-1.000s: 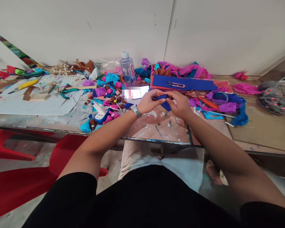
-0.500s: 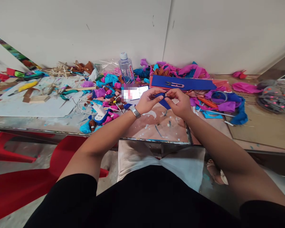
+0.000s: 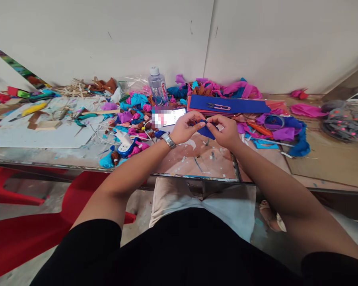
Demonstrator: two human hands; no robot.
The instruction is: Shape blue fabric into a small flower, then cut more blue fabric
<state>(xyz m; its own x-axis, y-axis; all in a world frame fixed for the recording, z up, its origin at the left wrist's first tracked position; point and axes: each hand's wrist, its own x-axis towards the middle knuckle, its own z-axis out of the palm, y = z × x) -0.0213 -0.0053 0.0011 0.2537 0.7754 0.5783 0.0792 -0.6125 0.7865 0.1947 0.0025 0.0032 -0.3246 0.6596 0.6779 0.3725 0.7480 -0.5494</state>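
A small dark blue piece of crepe paper (image 3: pixel 208 132) is pinched between my two hands above the table. My left hand (image 3: pixel 186 128), with a metal watch on the wrist, grips its left side between thumb and fingers. On the other side, my right hand (image 3: pixel 225 130) is closed on the paper, thumb and fingertips together. The fingertips of both hands nearly meet and hide part of the paper. Just behind them, pink-handled thread snips (image 3: pixel 222 107) lie on a flat stack of blue paper (image 3: pixel 244 105). A lit phone (image 3: pixel 178 115) lies close to my left hand.
Crumpled coloured paper pieces (image 3: pixel 139 99) and a water bottle (image 3: pixel 158 88) crowd the back. A blue-and-white power socket (image 3: pixel 126 147) sits left, near a yellow-handled cutter (image 3: pixel 34 108). At right are a tape roll (image 3: pixel 273 122) and a dark dotted net bundle (image 3: pixel 344 123). Red chairs (image 3: pixel 77 194) stand lower left.
My fingers have shifted slightly on the blue paper, with the right fingertips drawn closer to the left ones. Less of the paper shows. The view has moved a little.
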